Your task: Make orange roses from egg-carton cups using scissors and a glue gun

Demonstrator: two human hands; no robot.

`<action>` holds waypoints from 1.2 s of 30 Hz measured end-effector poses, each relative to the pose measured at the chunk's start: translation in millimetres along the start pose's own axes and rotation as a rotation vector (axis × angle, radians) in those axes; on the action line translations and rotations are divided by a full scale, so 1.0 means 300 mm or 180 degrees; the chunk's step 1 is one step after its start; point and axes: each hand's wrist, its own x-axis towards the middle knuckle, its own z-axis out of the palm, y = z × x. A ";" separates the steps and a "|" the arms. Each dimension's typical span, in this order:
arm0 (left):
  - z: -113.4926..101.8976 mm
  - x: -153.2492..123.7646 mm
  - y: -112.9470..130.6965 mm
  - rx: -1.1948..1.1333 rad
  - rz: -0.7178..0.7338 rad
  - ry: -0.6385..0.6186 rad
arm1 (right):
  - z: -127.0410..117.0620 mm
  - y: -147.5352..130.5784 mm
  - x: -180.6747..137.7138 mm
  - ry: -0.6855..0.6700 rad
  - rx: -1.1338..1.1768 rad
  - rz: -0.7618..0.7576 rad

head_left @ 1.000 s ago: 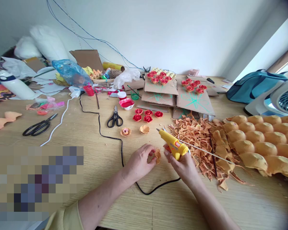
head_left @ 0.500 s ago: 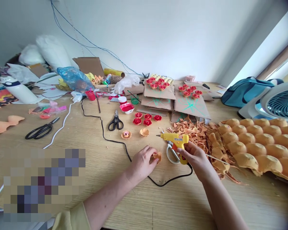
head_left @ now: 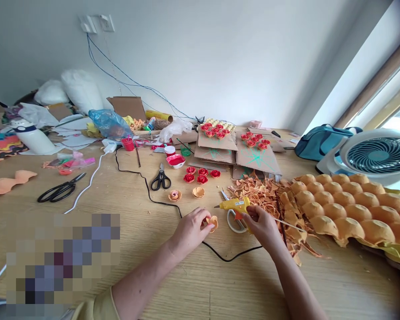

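My left hand (head_left: 194, 227) pinches a small orange egg-carton flower (head_left: 214, 223) by its edge, just above the table. In my right hand (head_left: 260, 224) is a yellow hot glue gun (head_left: 235, 204), its nozzle pointing left, above and to the right of the flower but apart from it. White-handled scissors (head_left: 236, 224) lie partly behind the gun. Two unpainted flowers, a layered one (head_left: 175, 195) and a plain cup (head_left: 198, 192), rest farther back. Behind them sit several red painted flowers (head_left: 202, 179).
Orange egg trays (head_left: 350, 204) and carton scraps (head_left: 258, 191) fill the right side. Black scissors (head_left: 160, 178), a dish of red paint (head_left: 175, 161) and cardboard with red flowers (head_left: 258, 158) stand farther back. A black cord (head_left: 226, 259) crosses the table; a fan (head_left: 380, 153) stands at right.
The view has tilted up and shifted slightly right. The glue gun has tipped a little and its handle is now more hidden by my right hand. My left hand keeps hold of the flower, now turned slightly.
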 end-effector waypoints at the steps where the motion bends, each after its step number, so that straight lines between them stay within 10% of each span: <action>1: -0.003 0.000 -0.001 0.0030 -0.0015 -0.0025 | 0.003 0.001 -0.001 0.0043 -0.0065 -0.0030; 18: -0.020 0.001 0.006 -0.0034 -0.0166 -0.0192 | -0.016 -0.077 -0.055 0.0785 -0.1092 -0.1243; 29: 0.009 -0.047 0.001 -0.0374 -0.0084 -0.0197 | 0.110 -0.135 -0.161 -0.0949 -0.0192 -0.1989; 36: -0.006 -0.047 0.002 -0.0830 -0.0408 -0.0501 | 0.098 -0.155 -0.164 -0.1211 -0.0029 -0.1812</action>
